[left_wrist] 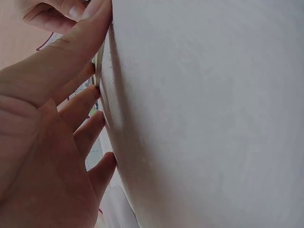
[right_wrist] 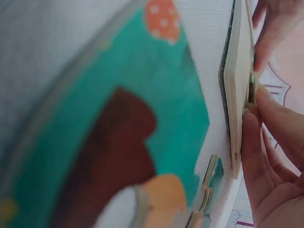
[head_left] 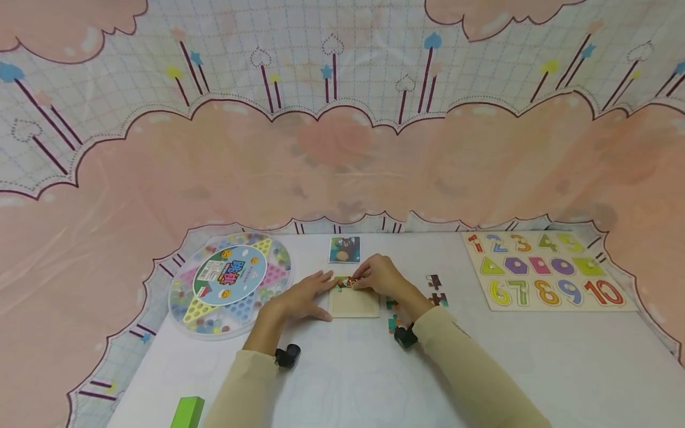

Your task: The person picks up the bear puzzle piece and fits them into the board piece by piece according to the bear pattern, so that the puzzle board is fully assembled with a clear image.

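A shallow wooden puzzle board [head_left: 354, 306] lies on the white table before me, most of its bare wood showing. My left hand [head_left: 303, 298] rests along its left side with fingers spread, the fingertips at the upper left edge and the thumb near the lower left corner. At the board's top, the right hand [head_left: 381, 275] pinches a small jigsaw piece [right_wrist: 252, 90] between thumb and fingers, right over the surface. Colourful pieces [head_left: 343, 283] show along the top of the board, partly hidden by the fingers. Behind it lies a picture card [head_left: 345, 249] with a brown bear.
Several loose jigsaw pieces [head_left: 437, 299] lie right of the board, some partly under the right forearm. A round Chinese checkers set [head_left: 230, 285] is at the left. A number-and-shape puzzle board [head_left: 551, 271] lies at the right. A green block [head_left: 187, 412] is at the near left.
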`<state>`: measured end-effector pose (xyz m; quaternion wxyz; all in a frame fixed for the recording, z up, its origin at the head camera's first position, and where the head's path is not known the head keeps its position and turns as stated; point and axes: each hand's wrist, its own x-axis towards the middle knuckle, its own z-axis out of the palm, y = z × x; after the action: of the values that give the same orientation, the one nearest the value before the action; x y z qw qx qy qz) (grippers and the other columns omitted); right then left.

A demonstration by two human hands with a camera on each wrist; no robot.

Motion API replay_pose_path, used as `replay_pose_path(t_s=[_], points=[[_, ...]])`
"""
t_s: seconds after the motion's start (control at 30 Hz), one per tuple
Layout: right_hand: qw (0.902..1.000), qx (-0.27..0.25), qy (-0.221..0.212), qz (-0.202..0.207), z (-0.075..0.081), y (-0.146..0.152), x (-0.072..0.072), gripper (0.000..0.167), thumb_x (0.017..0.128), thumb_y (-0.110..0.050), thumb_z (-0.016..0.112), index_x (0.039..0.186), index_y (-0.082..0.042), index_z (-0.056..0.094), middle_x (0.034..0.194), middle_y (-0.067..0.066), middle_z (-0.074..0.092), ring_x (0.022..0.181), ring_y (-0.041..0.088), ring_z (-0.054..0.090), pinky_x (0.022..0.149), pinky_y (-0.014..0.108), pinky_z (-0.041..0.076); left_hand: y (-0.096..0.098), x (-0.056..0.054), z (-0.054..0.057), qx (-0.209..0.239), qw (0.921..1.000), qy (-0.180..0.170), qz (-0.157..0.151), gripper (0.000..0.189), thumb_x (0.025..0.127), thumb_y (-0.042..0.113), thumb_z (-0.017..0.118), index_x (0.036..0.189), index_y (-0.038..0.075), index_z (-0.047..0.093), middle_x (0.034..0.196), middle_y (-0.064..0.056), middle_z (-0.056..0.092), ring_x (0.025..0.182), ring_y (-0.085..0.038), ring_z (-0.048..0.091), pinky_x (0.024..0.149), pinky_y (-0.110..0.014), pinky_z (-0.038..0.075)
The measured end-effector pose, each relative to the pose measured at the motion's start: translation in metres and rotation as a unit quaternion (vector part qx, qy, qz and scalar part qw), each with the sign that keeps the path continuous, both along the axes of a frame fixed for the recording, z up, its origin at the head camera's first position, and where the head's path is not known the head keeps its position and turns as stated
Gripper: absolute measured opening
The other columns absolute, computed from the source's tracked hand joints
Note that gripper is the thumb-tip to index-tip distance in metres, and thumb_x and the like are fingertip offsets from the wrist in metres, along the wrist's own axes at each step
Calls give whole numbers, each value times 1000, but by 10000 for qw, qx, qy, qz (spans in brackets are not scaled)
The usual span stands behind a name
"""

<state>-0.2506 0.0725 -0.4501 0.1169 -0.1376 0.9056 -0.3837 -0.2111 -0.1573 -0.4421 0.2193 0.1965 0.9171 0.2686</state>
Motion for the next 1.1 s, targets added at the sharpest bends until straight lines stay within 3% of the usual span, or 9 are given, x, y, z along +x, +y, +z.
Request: replay_pose_path(t_s=[0.2,0.47,0.6,0.77,1.1], points=[[9998,179,-56,-51,2,-1,0,13,85,-17,83,95,-8,82,101,7,78,86,12,64,70,20,51,2,0,1,37,10000,1,-50,86,82,26,84,156,14,42,172,-8,24,161,-38,13,129,-62,18],[9978,657,-6,-25,4,-2,0,11,85,-17,83,93,-11,81,98,3,78,88,16,63,88,35,57,4,-1,0,91,9998,40,-151,86,82,25,84,156,11,42,171,-11,25,161,-40,14,129,-63,18],[9954,952,60,-21,6,-1,0,9,84,-20,84,91,-15,81,97,0,78,86,15,62,85,34,56,5,-1,-1,69,9998,41,-166,86,82,25,84,156,10,42,171,-11,25,161,-39,14,128,-63,19],[9960,890,35,-57,7,2,0,9,82,-20,85,90,-16,81,101,1,77,86,16,59,81,31,51,7,-2,-1,79,9998,55,-177,86,82,25,85,156,11,43,171,-11,25,160,-40,15,128,-63,19],[9975,681,108,126,5,-4,-2,9,85,-20,83,92,-14,80,104,2,77,94,17,62,95,39,54,0,2,2,168,9996,145,-197,83,82,23,84,155,11,44,170,-16,25,160,-43,15,128,-64,19]])
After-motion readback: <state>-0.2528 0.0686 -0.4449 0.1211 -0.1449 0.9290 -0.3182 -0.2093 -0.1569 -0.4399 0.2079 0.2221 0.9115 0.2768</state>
